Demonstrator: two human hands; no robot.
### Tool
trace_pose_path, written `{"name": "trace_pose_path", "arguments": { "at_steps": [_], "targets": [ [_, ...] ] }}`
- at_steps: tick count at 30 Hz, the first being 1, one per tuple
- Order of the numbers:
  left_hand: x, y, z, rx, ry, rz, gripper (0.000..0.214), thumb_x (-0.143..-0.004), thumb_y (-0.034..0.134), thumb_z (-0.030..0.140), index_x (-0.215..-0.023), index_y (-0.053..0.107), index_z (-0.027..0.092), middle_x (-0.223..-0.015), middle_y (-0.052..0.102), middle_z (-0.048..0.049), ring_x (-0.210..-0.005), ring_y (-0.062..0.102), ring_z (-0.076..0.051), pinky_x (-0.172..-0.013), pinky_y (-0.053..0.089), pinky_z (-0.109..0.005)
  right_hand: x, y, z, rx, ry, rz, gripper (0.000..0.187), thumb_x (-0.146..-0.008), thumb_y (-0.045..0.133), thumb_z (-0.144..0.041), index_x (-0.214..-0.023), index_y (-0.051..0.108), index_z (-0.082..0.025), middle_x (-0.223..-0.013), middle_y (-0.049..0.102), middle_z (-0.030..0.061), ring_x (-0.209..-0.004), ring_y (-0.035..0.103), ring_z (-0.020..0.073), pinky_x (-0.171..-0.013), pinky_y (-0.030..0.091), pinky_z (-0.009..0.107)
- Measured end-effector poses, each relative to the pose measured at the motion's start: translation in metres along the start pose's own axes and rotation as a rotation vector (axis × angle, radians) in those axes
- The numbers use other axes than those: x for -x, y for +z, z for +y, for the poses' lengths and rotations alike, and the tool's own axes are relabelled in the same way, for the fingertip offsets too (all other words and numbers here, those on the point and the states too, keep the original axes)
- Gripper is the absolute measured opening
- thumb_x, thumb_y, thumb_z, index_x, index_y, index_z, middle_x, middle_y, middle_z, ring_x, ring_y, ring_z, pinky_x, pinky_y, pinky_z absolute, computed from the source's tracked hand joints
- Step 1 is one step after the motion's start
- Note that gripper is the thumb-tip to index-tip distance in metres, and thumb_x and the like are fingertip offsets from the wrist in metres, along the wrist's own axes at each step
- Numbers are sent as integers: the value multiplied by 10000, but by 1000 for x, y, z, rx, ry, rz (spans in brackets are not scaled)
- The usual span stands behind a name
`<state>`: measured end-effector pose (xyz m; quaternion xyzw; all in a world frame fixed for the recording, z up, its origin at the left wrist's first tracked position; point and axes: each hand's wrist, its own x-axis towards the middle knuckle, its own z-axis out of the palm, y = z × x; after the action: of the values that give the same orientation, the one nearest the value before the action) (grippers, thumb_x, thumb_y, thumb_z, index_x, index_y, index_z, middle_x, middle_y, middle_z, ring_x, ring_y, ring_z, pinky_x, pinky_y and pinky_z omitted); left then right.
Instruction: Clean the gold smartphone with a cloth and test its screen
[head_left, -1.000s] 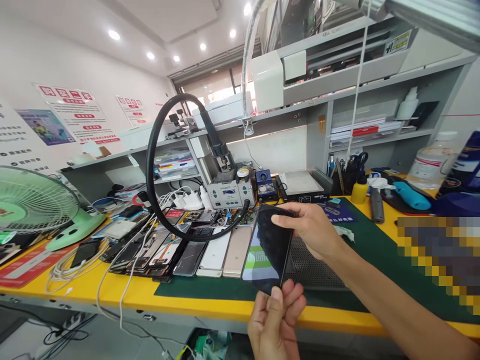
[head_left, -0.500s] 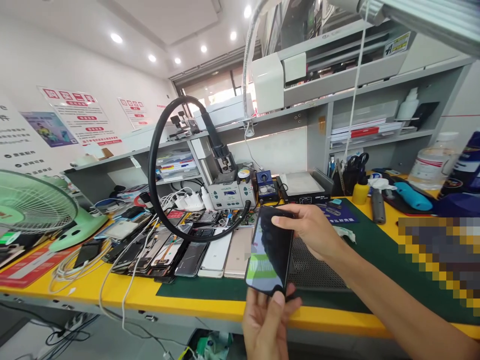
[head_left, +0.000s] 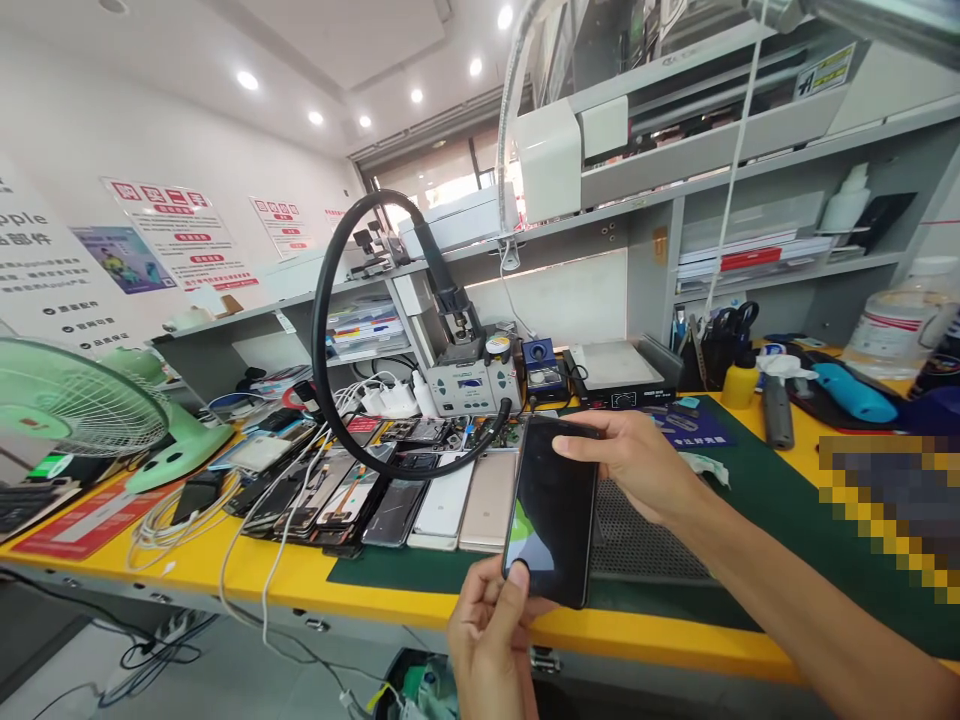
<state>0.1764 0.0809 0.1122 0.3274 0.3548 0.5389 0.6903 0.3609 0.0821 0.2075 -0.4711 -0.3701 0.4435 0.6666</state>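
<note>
Both hands hold a dark smartphone (head_left: 556, 510) upright, its glossy black screen toward me and a pale green reflection at the lower left. My left hand (head_left: 495, 625) grips the bottom left corner, thumb on the glass and fingers behind. My right hand (head_left: 626, 460) pinches the top right edge, with the thumb lying on the screen and the other fingers hidden at the back. Behind the phone lies a dark perforated pad (head_left: 637, 535) on the green mat (head_left: 739, 505). Left of it rest a gold phone (head_left: 486, 510) and a white phone (head_left: 442, 505).
A hot air station (head_left: 474, 385) with a looped black hose (head_left: 321, 330) stands behind the phones. Several phones and screens crowd the left, near white cables (head_left: 281, 520) and a green fan (head_left: 161, 450). A yellow bottle (head_left: 740, 380) and a blue-handled tool (head_left: 855, 390) lie right.
My left hand has shifted from the phone's bottom middle to its lower left corner. The phone has tilted, so its screen reflection has shrunk. The view has swung slightly left.
</note>
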Motion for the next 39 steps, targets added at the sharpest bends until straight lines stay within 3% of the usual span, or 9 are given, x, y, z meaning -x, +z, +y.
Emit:
{"name": "trace_pose_path", "arguments": {
  "at_steps": [6,11,15,17,21,30,36,39],
  "targets": [
    [-1,-10,14,-211,90,-84,294,-728,791,434,-805,746,153,-596,695,-18,-545,675,-188,-560,537,-248,-1,0,-2,10,8,-6,432,-592,939,-353,-972,821,-182,-781,769,54,-762,706,247,-615,564,291],
    [-3,-13,30,-474,82,-231,331,-778,737,478,-798,748,148,-543,682,-43,-574,673,-206,-616,562,-278,0,-1,-2,9,12,-15,440,-562,950,-347,-945,826,-170,-746,763,48,-724,690,215,-629,550,272],
    [-3,-2,34,-407,69,-306,335,-693,822,437,-856,736,157,-763,730,-74,-722,668,-203,-573,551,-235,0,1,-2,3,17,-24,432,-566,949,-336,-946,825,-173,-751,765,45,-731,691,209,-635,545,262],
    [-3,4,31,-322,66,-297,360,-652,851,422,-857,724,155,-815,721,-81,-716,631,-190,-510,526,-217,0,1,-2,-2,21,-38,421,-575,945,-334,-946,825,-176,-765,768,46,-743,697,216,-641,550,268],
    [-5,6,21,-250,17,-209,345,-651,844,441,-752,701,144,-705,645,-41,-614,556,-136,-491,502,-205,1,2,-2,-12,28,-66,404,-592,935,-338,-950,825,-184,-769,770,46,-747,704,229,-648,560,286],
    [-6,0,18,-283,55,-131,366,-693,795,507,-725,722,150,-576,506,11,-548,430,-106,-486,460,-206,4,4,-2,27,47,-53,443,-552,943,-281,-963,824,-170,-782,771,52,-743,694,241,-616,546,289],
    [-7,-4,8,-214,89,-81,341,-717,804,463,-855,769,153,-629,612,-9,-606,530,-126,-540,430,-192,3,6,-1,57,24,-34,442,-574,930,-360,-957,824,-166,-777,770,52,-722,675,224,-610,523,285],
    [-6,0,3,-135,39,-43,392,-716,798,500,-904,761,158,-719,702,-39,-630,592,-140,-538,446,-196,3,7,2,102,4,9,477,-575,924,-380,-983,817,-157,-802,769,57,-771,681,251,-622,518,298]
  ]
}}
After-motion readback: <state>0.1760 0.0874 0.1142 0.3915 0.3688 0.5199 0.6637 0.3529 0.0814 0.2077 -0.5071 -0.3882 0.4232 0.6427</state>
